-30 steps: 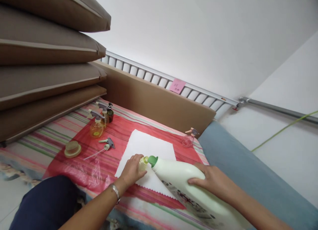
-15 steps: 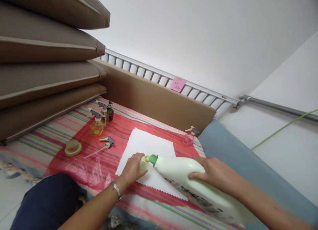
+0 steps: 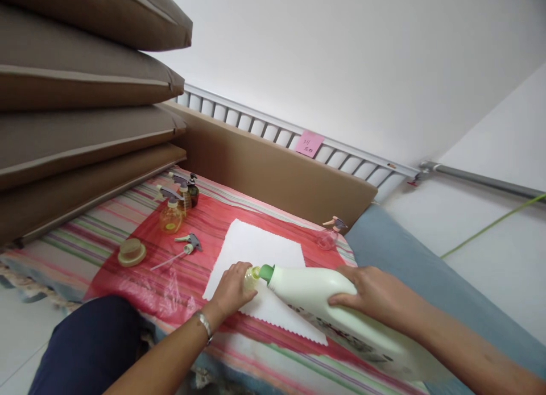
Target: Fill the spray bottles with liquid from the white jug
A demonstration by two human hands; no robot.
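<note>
My left hand point(image 3: 234, 287) is closed around a small clear yellowish bottle point(image 3: 251, 278) with its mouth uncovered, over a white zigzag-edged cloth point(image 3: 267, 250). In my right hand point(image 3: 369, 295) is a large pale green detergent jug point(image 3: 313, 287), tipped nearly level. The jug's green spout point(image 3: 267, 273) meets the small bottle's mouth; whether liquid flows I cannot tell. A loose spray trigger point(image 3: 190, 244) with its thin tube lies to the left, beside a round pale yellow lid-like piece point(image 3: 132, 252).
Several bottles, among them a yellow spray bottle point(image 3: 171, 216), stand at the back left. A pink spray bottle point(image 3: 328, 236) is at the right. Red plastic sheet point(image 3: 205, 213) covers striped cloth. Stacked brown cushions point(image 3: 85, 122) and a brown panel point(image 3: 273, 165) border the area.
The whole view has shifted slightly, so everything sits a little further right. Both hands keep their holds, and the spout stays at the small bottle's mouth.
</note>
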